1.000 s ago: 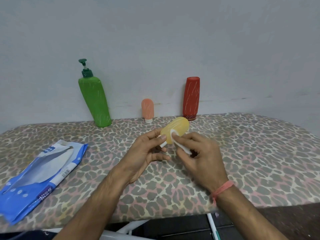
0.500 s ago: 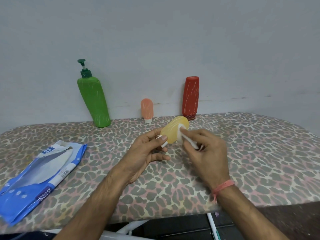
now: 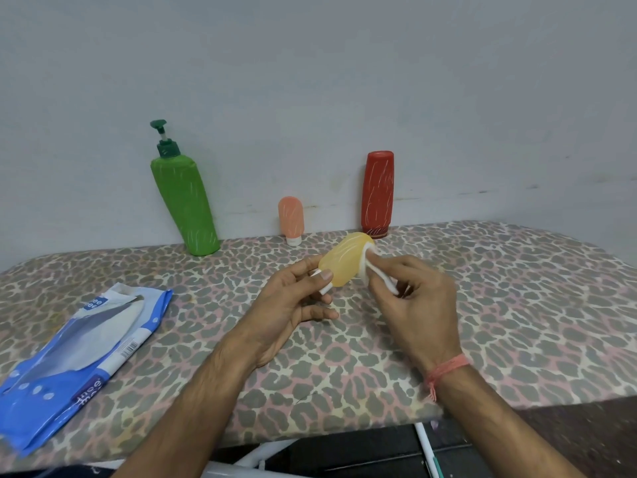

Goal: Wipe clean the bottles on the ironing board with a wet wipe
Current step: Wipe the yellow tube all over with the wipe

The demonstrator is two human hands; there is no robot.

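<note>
Above the middle of the leopard-print ironing board (image 3: 499, 305), my left hand (image 3: 286, 305) grips a small yellow bottle (image 3: 343, 263) by its white cap end, the bottle tilted up and away. My right hand (image 3: 413, 298) pinches a folded white wet wipe (image 3: 374, 270) and presses it against the bottle's far right end. A tall green pump bottle (image 3: 184, 201), a small peach bottle (image 3: 291, 219) and a red bottle (image 3: 378, 193) stand along the wall at the back of the board.
A blue and white wet-wipe pack (image 3: 76, 360) lies at the board's left front. The grey wall rises right behind the bottles. White board legs (image 3: 262, 457) and dark floor show below the near edge.
My right hand has slid the wipe from the bottle's near side up along it to its far right end. The left hand has kept its hold on the bottle.
</note>
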